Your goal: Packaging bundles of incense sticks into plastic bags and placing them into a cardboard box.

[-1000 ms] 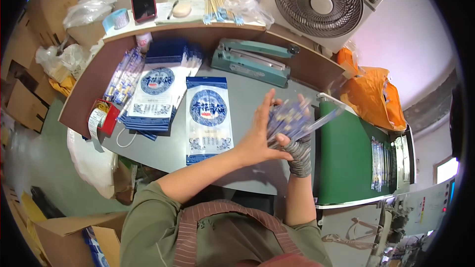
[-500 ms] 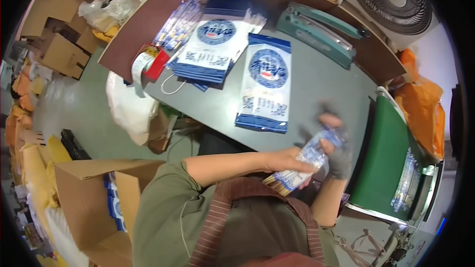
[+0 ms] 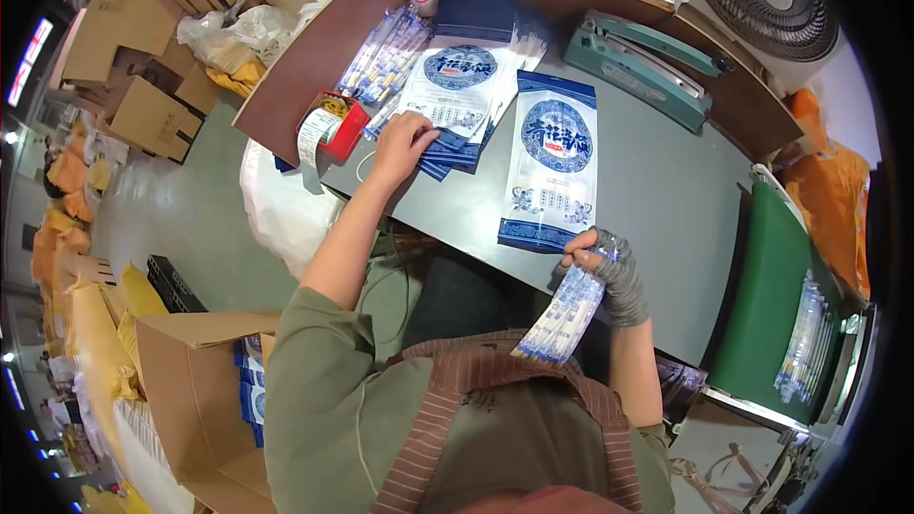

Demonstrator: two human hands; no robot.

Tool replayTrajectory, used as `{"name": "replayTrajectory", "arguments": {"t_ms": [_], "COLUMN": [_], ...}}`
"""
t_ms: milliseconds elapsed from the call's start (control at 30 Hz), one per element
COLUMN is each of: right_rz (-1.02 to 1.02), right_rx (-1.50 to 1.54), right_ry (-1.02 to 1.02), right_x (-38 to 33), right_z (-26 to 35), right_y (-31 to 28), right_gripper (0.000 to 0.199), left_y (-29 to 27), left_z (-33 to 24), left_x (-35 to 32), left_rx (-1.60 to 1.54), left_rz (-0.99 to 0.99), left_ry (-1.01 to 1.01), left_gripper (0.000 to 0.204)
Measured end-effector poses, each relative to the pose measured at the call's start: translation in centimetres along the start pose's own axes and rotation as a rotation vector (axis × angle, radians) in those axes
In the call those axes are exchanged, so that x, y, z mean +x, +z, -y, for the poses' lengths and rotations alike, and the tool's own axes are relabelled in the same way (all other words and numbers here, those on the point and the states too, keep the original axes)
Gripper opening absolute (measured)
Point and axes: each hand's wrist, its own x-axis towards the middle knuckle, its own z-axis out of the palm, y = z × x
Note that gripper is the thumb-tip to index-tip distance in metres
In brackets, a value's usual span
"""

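Observation:
My right hand (image 3: 614, 276), in a grey fingerless glove, grips the upper end of a bundle of wrapped chopsticks (image 3: 568, 316) in blue-and-white printed sleeves. The bundle slants down toward my apron, past the table's front edge. At the lower edge of a stack of blue-and-white plastic bags (image 3: 457, 86), my left hand (image 3: 404, 145) has its fingers curled together on the top bag. A separate pile of the same bags (image 3: 555, 138) lies flat just beyond my right hand.
A green heat sealer (image 3: 638, 71) stands at the back right. More wrapped chopsticks (image 3: 386, 52) lie at the back left, by a red box (image 3: 347, 128) with a paper strip. A green board (image 3: 776, 295) borders the right side; an open carton (image 3: 190, 409) stands lower left.
My left hand has let go of the chopstick bundle and moved left and away from me to the bag stack. My right hand has kept the bundle. The view has shifted slightly.

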Motion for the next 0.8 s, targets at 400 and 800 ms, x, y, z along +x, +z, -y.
{"name": "replayTrajectory", "arguments": {"t_ms": [400,800], "right_rz": [-0.034,-0.332], "right_rx": [-0.011,-0.252], "right_ry": [-0.015,-0.309], "right_x": [-1.6,-6.4], "right_z": [0.3,0.0], "right_y": [-0.8,-1.6], "right_gripper": [0.022,0.023], "left_y": [-4.1,8.1], "left_z": [-2.0,-25.3], "left_x": [1.9,-4.5], "left_rx": [-0.075,-0.377], "left_rz": [0.277,0.323], "left_ry": [0.112,0.353], "left_gripper": [0.012,0.014]}}
